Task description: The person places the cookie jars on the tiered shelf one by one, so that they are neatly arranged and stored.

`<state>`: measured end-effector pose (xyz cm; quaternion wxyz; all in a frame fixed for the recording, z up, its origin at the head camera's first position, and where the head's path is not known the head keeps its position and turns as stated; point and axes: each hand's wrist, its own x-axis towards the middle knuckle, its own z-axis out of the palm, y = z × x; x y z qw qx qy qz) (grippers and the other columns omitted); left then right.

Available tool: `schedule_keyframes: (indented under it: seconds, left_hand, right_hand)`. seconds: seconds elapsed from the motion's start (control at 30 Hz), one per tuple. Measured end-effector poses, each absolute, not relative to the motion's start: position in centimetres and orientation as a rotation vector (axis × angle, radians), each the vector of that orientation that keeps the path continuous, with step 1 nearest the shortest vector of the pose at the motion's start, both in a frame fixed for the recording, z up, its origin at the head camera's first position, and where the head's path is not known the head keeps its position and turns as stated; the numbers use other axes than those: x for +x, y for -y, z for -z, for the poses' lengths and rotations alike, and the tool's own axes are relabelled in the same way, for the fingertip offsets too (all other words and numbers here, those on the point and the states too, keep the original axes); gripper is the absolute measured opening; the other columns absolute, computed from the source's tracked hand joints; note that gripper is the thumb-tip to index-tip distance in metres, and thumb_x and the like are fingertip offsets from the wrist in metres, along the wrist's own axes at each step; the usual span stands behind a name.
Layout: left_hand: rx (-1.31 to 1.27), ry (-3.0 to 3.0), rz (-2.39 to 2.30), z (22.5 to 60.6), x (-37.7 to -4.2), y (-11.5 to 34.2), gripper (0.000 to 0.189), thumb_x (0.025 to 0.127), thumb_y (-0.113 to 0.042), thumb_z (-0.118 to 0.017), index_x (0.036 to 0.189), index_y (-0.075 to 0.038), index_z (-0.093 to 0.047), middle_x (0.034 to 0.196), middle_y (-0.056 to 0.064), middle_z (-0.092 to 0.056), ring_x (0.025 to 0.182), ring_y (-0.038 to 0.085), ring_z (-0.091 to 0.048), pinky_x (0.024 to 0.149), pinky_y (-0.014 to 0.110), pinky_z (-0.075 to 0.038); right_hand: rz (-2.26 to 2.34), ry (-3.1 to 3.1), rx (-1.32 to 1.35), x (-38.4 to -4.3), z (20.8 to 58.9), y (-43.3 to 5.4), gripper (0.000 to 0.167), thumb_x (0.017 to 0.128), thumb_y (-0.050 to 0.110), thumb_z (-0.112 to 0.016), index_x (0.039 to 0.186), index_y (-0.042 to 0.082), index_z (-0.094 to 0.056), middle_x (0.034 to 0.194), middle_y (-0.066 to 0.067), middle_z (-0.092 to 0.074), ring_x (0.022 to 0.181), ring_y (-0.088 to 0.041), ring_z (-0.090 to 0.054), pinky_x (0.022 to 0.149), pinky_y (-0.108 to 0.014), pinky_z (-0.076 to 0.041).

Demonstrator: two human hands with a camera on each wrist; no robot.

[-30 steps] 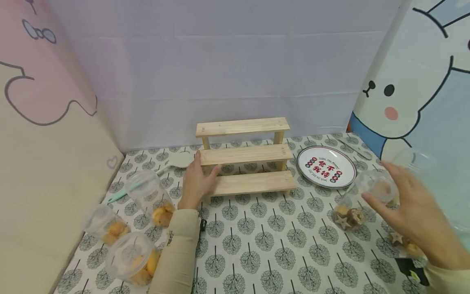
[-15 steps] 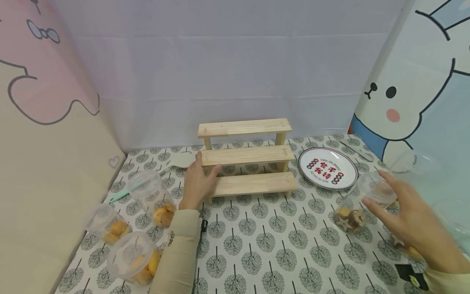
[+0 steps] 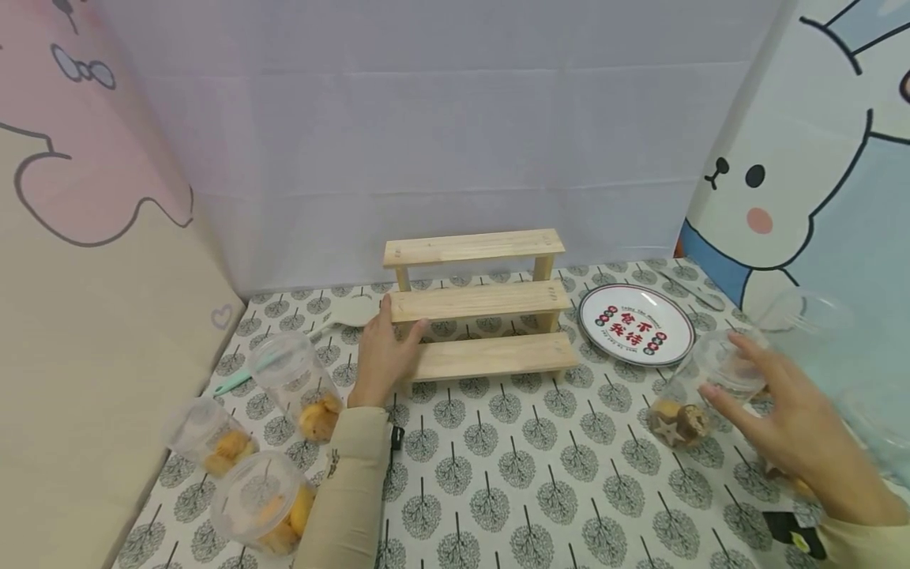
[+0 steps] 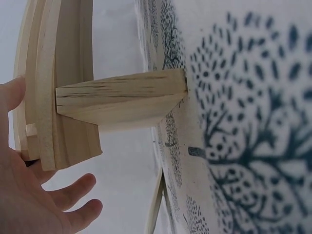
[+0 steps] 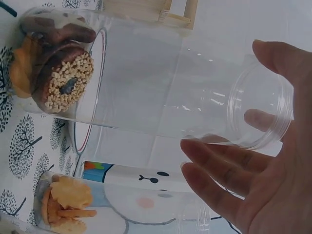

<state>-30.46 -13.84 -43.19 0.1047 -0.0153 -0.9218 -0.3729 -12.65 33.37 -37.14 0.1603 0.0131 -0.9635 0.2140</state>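
On the patterned cloth stands a three-tier wooden shelf (image 3: 490, 354). My left hand (image 3: 386, 354) touches its left end, index finger along the middle plank and thumb over the lowest one. In the left wrist view, the outer fingers extend past the plank end and some contact is hidden. At the right, my right hand (image 3: 796, 419) holds the top of a tall clear jar (image 5: 161, 83), thumb on one side and fingers round the other. A nut-topped chocolate doughnut (image 5: 68, 83) and other baked pieces lie in its bottom. The jar stands on the cloth.
Left of the shelf are three clear jars with yellow pastries, one a squat jar (image 3: 259, 502), and a spatula (image 3: 348, 310). Right of it lie a white plate (image 3: 636, 324) and a thin utensil (image 3: 686, 286). Another jar (image 5: 66, 204) stands beyond my right hand.
My right hand's fingers have come in closer round the jar's top. My left hand stays at the shelf's end, and the shelf and jars stay in place.
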Motion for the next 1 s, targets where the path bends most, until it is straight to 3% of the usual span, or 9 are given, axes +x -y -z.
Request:
schedule_keyframes:
  seconds: [0.37, 0.6, 0.9, 1.0]
  left_hand:
    - [-0.026, 2.719, 1.133, 43.3, -30.5, 13.9, 0.095, 0.092, -0.066, -0.054, 0.162, -0.02, -0.007, 0.158, 0.021, -0.032, 0.146, 0.041, -0.029, 0.118, 0.059, -0.024]
    - [-0.025, 2.718, 1.134, 43.4, -30.5, 13.8, 0.097, 0.091, -0.069, -0.053, 0.162, -0.021, -0.008, 0.158, 0.021, -0.032, 0.146, 0.04, -0.029, 0.118, 0.058, -0.025]
    - [-0.038, 2.716, 1.129, 43.5, -30.7, 13.8, 0.097, 0.091, -0.07, -0.052, 0.162, -0.02, -0.008, 0.157, 0.022, -0.034, 0.145, 0.041, -0.031, 0.118, 0.058, -0.027]
    - [-0.035, 2.721, 1.137, 43.6, -30.7, 13.8, 0.097, 0.091, -0.07, -0.051, 0.162, -0.02, -0.007, 0.158, 0.022, -0.033, 0.145, 0.04, -0.031, 0.118, 0.058, -0.027]
  right_hand:
    - [-0.581, 2.737, 0.026, -12.9, 36.9, -33.2, 0.09, 0.086, 0.039, -0.077, 0.158, 0.017, -0.028, 0.13, -0.033, -0.049, 0.096, -0.048, -0.052, 0.068, -0.071, -0.042]
    - [-0.608, 2.713, 0.045, -13.1, 37.0, -33.3, 0.089, 0.085, 0.035, -0.079, 0.157, 0.015, -0.031, 0.127, -0.031, -0.053, 0.097, -0.048, -0.054, 0.069, -0.07, -0.043]
    - [-0.594, 2.702, 0.072, -13.2, 36.5, -33.3, 0.087, 0.082, 0.037, -0.082, 0.154, 0.014, -0.038, 0.123, -0.029, -0.058, 0.086, -0.043, -0.059, 0.06, -0.045, -0.046]
    - [-0.584, 2.713, 0.057, -13.5, 35.9, -33.2, 0.086, 0.084, 0.04, -0.08, 0.154, 0.014, -0.038, 0.129, -0.032, -0.055, 0.086, -0.045, -0.061, 0.058, -0.049, -0.048]
